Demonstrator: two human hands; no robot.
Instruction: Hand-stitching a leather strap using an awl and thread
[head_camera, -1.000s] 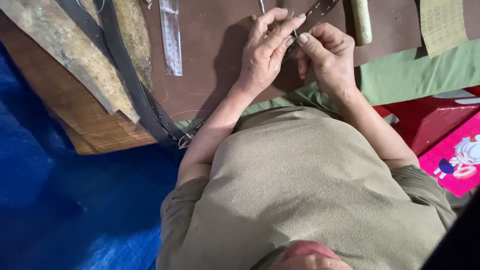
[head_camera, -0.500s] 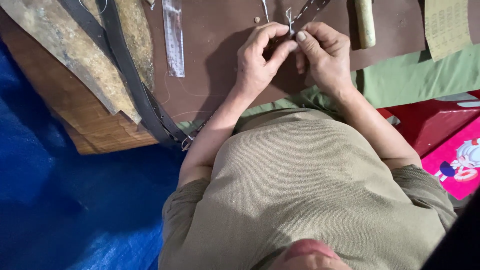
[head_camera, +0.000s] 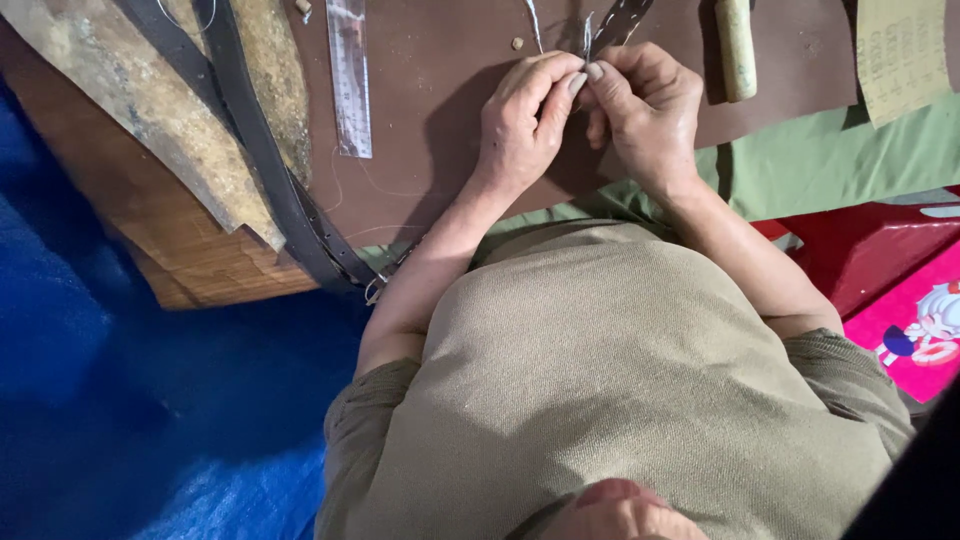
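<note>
My left hand (head_camera: 520, 125) and my right hand (head_camera: 645, 110) meet fingertip to fingertip over a brown leather sheet (head_camera: 440, 110). Together they pinch the near end of a dark strap with punched holes (head_camera: 622, 18), which runs off the top edge. A thin metal sliver, perhaps a needle (head_camera: 587, 32), stands up between my thumbs. A pale thread (head_camera: 533, 22) trails upward just left of it. The part of the strap inside my fingers is hidden.
A steel ruler (head_camera: 348, 80) lies left of my hands. A black belt (head_camera: 265, 175) curves over a worn wooden board (head_camera: 190, 260). A pale cylinder (head_camera: 737, 50) and a tan sheet (head_camera: 900, 50) sit to the right, over green cloth (head_camera: 830, 165). Blue tarp (head_camera: 100, 400) spreads lower left; a red and pink package (head_camera: 900, 300) lies lower right.
The fingers of my left hand, stretched out a second ago, have curled in to pinch the strap end against my right thumb. Both hands stay in place.
</note>
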